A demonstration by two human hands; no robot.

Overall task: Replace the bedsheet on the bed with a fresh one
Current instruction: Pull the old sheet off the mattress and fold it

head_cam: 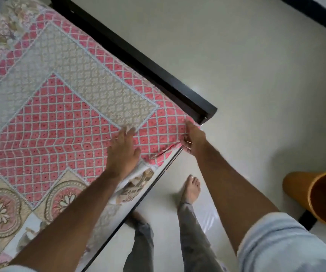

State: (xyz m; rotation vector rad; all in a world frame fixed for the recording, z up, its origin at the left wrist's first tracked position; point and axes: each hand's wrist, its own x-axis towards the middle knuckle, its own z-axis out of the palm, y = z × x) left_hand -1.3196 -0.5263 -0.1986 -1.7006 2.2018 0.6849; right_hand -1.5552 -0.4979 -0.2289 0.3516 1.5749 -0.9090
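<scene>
A pink bedsheet with a white lattice print and a beige patterned band lies spread over the bed, reaching to the corner nearest the person. The left hand lies flat on the sheet just inside that corner, its fingers straight and slightly spread, pressing the cloth down, so its grip is apart. The right hand is at the very corner of the bed, where the sheet wraps over the mattress edge; its fingers curl around the bunched fabric there, clamped on the bedsheet, and creases run from that spot along the near edge. Below the pink sheet, along the near edge of the bed, a strip of another printed cloth in white and brown shows. The dark bed frame runs along the far side of the corner and ends just beside the right hand. The person's bare feet stand on the pale floor beside the bed, and an orange bin stands on the floor well apart, to the right.
</scene>
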